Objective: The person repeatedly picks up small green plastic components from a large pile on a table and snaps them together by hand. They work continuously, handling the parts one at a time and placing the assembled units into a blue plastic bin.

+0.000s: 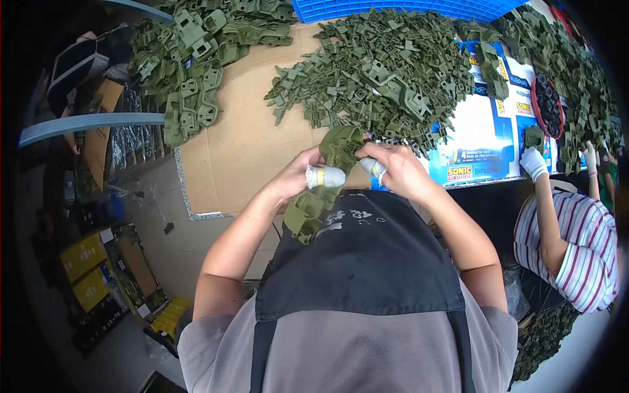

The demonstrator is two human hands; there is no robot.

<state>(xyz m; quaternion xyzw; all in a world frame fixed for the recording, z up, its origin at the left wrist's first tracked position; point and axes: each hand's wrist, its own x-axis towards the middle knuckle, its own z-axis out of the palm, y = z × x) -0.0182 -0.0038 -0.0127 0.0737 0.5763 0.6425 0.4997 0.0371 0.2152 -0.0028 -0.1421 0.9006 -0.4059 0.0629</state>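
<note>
A long olive-green moulded plastic part [304, 213] slants in front of my apron, its upper end over the table edge. My left hand [298, 175] is closed round its middle, with a white covering and yellow band on the thumb. At the part's upper right edge, my right hand [400, 169] has its fingers pinched together; what lies between them is too small to make out. That thumb is wrapped in white too. Beyond both hands spreads a large heap of small green plastic pieces [367, 78] on a cardboard sheet [242, 131].
More large green parts [193, 98] are piled at the far left. A blue plastic crate [406, 10] stands at the back. To the right lie printed blue-and-white sheets [481, 137] and a red-rimmed basket [546, 108]. A person in a striped shirt [570, 249] works there with gloved hands.
</note>
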